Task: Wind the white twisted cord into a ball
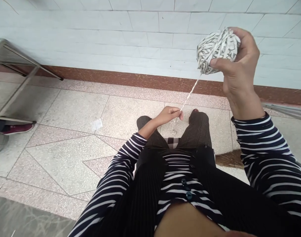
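Your right fingers (221, 64) grip cord ball (216, 49), left fingers (174, 110) pinch strand (190, 93); broom bristles (228, 159) right, white scrap (97, 124) on floor (66, 164) left.

Navy top (173, 186) with narrow white stripes running round its long sleeves (266, 144); dark teal round buttons (188, 195) in front; open black ribbed vest (146, 184) over it; dark brownish trousers (198, 131)
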`<state>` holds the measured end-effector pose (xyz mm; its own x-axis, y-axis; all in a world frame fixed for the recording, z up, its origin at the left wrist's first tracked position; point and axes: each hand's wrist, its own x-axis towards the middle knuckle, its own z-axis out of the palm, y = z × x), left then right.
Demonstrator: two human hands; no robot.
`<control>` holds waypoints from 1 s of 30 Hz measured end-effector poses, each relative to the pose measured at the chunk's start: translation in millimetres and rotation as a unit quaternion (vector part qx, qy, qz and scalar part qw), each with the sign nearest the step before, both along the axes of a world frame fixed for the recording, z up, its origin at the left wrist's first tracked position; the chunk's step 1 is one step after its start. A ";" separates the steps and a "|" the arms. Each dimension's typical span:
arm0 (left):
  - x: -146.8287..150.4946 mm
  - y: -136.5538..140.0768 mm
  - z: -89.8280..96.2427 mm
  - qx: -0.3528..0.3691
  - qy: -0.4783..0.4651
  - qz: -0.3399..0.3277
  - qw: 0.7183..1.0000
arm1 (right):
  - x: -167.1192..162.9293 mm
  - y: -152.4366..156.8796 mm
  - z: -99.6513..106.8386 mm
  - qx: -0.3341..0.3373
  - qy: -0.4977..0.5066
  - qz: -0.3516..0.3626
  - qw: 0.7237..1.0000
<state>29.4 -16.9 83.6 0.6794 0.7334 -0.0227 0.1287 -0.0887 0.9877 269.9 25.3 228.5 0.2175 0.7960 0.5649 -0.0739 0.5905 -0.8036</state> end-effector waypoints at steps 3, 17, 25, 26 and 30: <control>-10.5 3.4 15.0 -0.016 -0.025 -0.018 0.999 | 4.1 16.0 -23.5 -0.004 -0.091 -0.093 0.992; -7.6 77.4 37.2 0.102 0.033 0.114 0.988 | 4.6 -13.2 -107.8 -0.299 -0.253 0.224 0.892; 6.8 75.2 -8.4 0.072 -0.004 0.101 0.992 | -3.9 -37.0 -99.2 -0.311 -0.086 0.297 0.899; 8.3 75.2 -12.5 0.069 -0.008 0.105 0.992 | -3.2 -34.9 -94.0 -0.304 -0.073 0.303 0.900; 13.8 81.0 -23.3 0.076 -0.011 0.139 0.987 | -6.3 -19.9 -63.4 -0.280 -0.049 0.281 0.917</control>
